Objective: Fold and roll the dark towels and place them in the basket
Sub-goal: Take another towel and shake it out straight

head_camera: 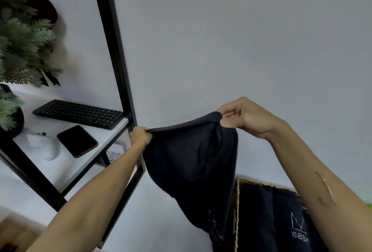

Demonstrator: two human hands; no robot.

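A dark navy towel (191,163) hangs in the air in front of a pale wall. My left hand (140,136) pinches its top left corner. My right hand (245,118) pinches the top right corner, a little higher. The cloth sags between the two hands and its lower end drops beside the basket. The woven basket (236,211) stands at the lower right, and dark rolled towels (281,221) with a white logo lie inside it. My right forearm covers part of the basket.
A black-framed shelf unit (118,66) stands at the left. Its white shelf (60,163) carries a black keyboard (78,114), a black phone (77,141) and a small white object (43,145). A frosted artificial tree (18,46) fills the far left.
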